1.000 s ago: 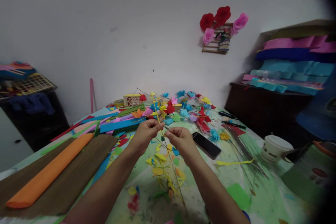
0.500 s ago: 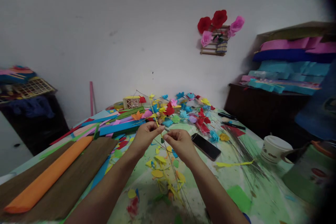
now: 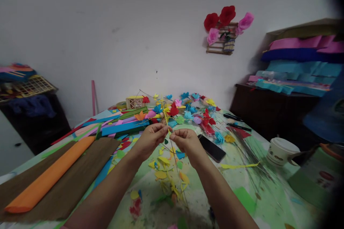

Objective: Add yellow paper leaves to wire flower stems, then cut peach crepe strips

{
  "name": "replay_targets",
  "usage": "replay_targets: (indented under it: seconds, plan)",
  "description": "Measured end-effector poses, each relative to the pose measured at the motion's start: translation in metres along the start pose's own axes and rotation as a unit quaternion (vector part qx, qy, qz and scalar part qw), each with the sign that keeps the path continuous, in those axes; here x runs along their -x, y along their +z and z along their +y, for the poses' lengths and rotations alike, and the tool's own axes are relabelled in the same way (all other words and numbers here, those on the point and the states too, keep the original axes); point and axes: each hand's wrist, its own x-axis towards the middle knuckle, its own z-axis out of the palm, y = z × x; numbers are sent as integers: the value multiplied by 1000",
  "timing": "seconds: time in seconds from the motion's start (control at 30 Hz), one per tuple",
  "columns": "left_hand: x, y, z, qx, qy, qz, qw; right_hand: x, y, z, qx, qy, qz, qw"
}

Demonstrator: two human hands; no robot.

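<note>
Above the table's middle, my left hand (image 3: 150, 140) pinches a thin wire (image 3: 175, 157) wrapped with yellow crepe paper (image 3: 165, 114). The yellow part rises above my fingers, while bare wire slants down toward me below them. My right hand (image 3: 187, 140) is closed in a pinch close beside it, thumb and forefinger at the yellow paper strip's lower end. The exact grip between the fingertips is small and partly hidden. Yellow paper petals (image 3: 161, 174) lie on the table beneath my hands.
Colourful paper flowers (image 3: 189, 114) spread behind my hands. A phone (image 3: 212, 148), loose wires (image 3: 248, 154), a lidded paper cup (image 3: 282, 151) and a green jug (image 3: 313, 175) stand or lie at right. Brown crepe paper (image 3: 88, 171) and an orange roll (image 3: 53, 173) cover the left.
The upright yellow-wrapped piece has shifted slightly right and stands straighter. Both hands stay pinched close together, and the wire below has swung. The view has shifted a little.
</note>
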Motion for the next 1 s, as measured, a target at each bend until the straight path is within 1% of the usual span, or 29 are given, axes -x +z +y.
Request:
replay_targets:
  seconds: [0.07, 0.17, 0.27, 0.37, 0.43, 0.47, 0.53, 0.63, 0.7, 0.83, 1.0]
  plan:
    - [0, 0, 0, 6, -4, 11, 1000, 0, 0, 0, 8, -7, 3, 1000]
    - [-1, -1, -1, -9, -4, 32, 999, -1, 2, 4, 60, -39, 18, 997]
    - [-3, -2, -2, -55, 17, 58, 997, -1, 4, 8, 117, -63, 31, 991]
    - [-2, -1, -2, -120, 48, 92, 987, -1, 4, 8, 170, -66, 49, 982]
    - [-2, 0, -1, -151, 67, 110, 980, 0, 3, 7, 185, -65, 57, 979]
    - [-1, 1, -1, -155, 72, 112, 979, 0, 3, 6, 176, -63, 56, 981]
    - [0, 2, 0, -132, 65, 87, 985, 1, 2, 3, 119, -50, 34, 991]
    - [1, 5, 0, -66, 34, 16, 997, 1, 2, 1, 8, -17, -8, 1000]
    - [2, 6, 0, -27, 19, -8, 999, 1, 2, 0, -22, -7, -11, 1000]
    - [3, 5, 2, 19, -12, 10, 1000, 1, 3, -1, -6, -6, 2, 1000]
    - [1, 3, 4, 15, -32, 30, 999, 2, 2, -1, 18, -12, 11, 1000]
